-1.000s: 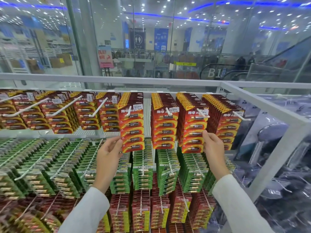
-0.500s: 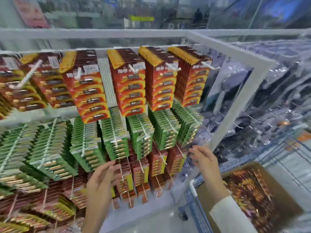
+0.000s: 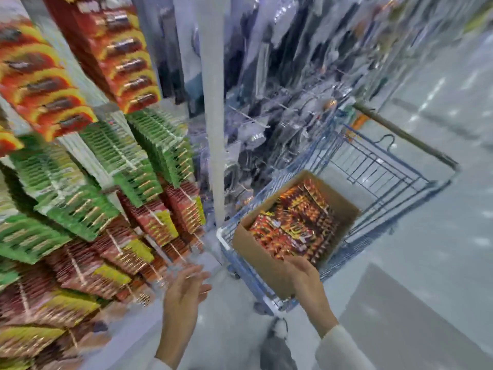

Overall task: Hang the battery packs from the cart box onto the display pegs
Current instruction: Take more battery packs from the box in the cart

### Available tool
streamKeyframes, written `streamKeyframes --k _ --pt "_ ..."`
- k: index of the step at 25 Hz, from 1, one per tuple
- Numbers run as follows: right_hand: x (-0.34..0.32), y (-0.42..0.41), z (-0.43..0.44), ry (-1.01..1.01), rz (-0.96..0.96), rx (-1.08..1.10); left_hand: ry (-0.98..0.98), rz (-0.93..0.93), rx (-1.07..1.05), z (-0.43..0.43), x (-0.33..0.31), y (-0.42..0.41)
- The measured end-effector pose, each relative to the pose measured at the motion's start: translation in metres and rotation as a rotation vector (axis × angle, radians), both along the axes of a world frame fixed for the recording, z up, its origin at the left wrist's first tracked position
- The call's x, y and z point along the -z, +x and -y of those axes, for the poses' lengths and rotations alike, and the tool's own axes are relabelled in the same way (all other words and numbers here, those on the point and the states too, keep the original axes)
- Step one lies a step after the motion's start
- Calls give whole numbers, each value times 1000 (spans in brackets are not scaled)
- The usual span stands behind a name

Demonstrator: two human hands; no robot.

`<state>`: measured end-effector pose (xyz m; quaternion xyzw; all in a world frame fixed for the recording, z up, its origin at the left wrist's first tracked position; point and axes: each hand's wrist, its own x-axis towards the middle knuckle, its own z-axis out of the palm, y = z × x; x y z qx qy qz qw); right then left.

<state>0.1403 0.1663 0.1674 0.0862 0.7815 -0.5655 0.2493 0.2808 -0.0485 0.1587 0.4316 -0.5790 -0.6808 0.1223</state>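
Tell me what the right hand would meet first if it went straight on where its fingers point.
Probably the near rim of the cardboard box, which the right hand overlaps; battery packs lie beyond. Depth unclear.

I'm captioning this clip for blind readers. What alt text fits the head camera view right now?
A person's right hand reaches to the near rim of a cardboard box of battery packs in a blue wire cart, the left hand open and empty. On the left, green and red packs hang in dense rows; the picture is motion-blurred.
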Motion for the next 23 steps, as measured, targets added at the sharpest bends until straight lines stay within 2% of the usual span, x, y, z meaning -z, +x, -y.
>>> streamKeyframes --k 8,11,18,23 --pt "36 -65 -127 3 92 126 35 146 167 -118 42 -128" --pt "44 -86 -159 19 147 160 -3 228 305 -153 69 -186" --pt "54 -102 -187 12 251 287 -230 404 716 -206 146 -308" --pt "48 -101 -186 -5 285 358 -262 562 858 -225 202 -343"
